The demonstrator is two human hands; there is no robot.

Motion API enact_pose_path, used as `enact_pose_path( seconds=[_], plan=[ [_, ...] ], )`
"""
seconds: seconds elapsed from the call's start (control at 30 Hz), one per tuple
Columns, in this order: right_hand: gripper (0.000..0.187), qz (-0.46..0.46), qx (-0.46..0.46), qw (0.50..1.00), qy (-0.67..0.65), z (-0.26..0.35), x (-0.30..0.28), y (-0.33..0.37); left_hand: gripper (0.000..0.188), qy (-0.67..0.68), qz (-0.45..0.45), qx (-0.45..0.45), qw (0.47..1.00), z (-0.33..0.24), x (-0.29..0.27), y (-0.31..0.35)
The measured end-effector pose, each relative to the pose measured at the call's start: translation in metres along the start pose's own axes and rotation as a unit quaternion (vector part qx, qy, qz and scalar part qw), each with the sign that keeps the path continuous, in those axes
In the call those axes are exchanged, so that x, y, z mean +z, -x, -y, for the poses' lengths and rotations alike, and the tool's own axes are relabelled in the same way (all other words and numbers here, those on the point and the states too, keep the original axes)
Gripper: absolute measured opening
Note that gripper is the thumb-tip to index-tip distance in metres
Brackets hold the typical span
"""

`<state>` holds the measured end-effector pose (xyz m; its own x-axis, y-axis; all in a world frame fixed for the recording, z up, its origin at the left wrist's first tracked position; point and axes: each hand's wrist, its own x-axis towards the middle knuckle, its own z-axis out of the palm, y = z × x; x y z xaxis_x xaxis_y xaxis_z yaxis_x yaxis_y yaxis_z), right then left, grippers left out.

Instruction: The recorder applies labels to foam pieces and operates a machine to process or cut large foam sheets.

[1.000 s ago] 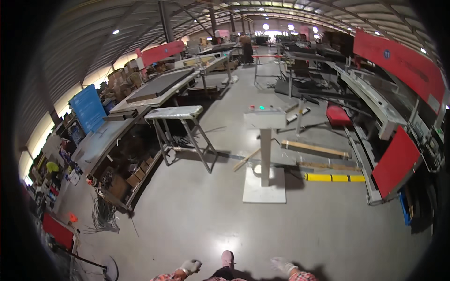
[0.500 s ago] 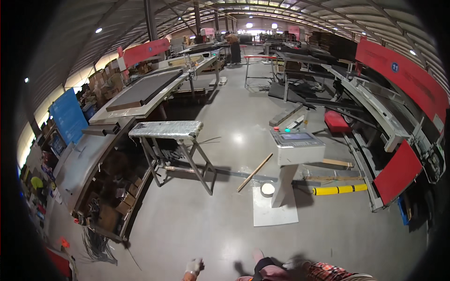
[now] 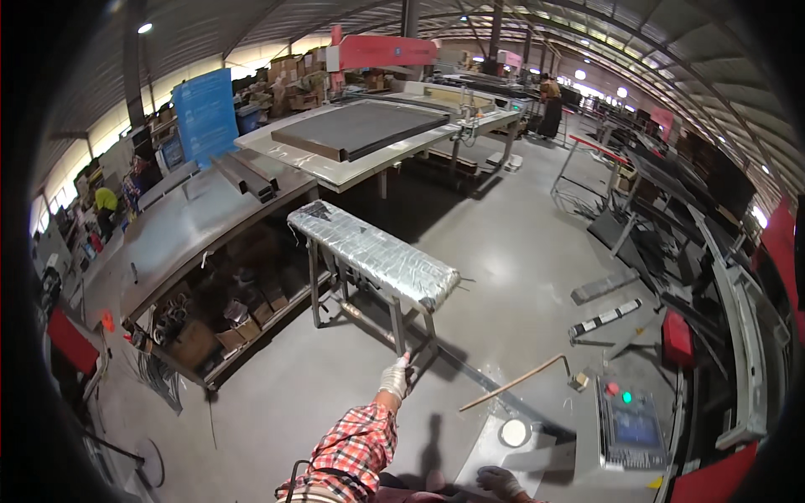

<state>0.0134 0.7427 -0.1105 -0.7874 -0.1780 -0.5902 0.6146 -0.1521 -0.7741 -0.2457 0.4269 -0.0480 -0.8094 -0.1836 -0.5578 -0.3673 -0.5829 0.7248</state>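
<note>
My left hand [image 3: 394, 377], in a white glove below a red plaid sleeve, reaches forward, its fingers loosely bent with nothing visible in them. In the picture it lies just below a leg of a narrow bench [image 3: 377, 256] with a wrapped, silvery top; whether it touches the leg I cannot tell. My right hand [image 3: 501, 481], gloved and dim at the lower edge, hangs beside a white base plate [image 3: 482, 457], its fingers slightly apart and holding nothing I can see. To its right stands a control console [image 3: 633, 423] with a screen and red and green buttons.
A metal-topped workbench [image 3: 189, 218] with boxes beneath stands at left. Beyond it, a dark panel [image 3: 360, 130] lies on a long machine table. A bent-ended stick [image 3: 511, 382], a white round container [image 3: 514, 432] and bars are on the floor. Machinery lines the right; a person [image 3: 549, 109] stands far back.
My view has swung left and the wrapped bench now looks nearer. My left arm has come up and forward into view. The console has shifted to the lower right of the picture.
</note>
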Motion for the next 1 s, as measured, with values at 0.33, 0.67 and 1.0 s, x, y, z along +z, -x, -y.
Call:
enact_pose_path(
  seconds=[0.33, 0.67, 1.0],
  plan=[
    [0.018, -0.074, 0.097, 0.981, 0.148, 0.116, 0.007, -0.129, 0.072, 0.173, 0.069, -0.078, 0.979, -0.039, 0.07, -0.228],
    [0.034, 0.09, -0.006, 0.732, 0.675, 0.251, -0.089, -0.252, 0.052, 0.201, 0.054, -0.078, 0.975, -0.139, 0.03, -0.082],
    [0.039, 0.073, -0.143, 0.738, 0.655, 0.488, 0.146, -0.461, 0.083, -0.445, -0.468, -0.096, 0.757, -0.212, -0.324, -0.023]
  ],
)
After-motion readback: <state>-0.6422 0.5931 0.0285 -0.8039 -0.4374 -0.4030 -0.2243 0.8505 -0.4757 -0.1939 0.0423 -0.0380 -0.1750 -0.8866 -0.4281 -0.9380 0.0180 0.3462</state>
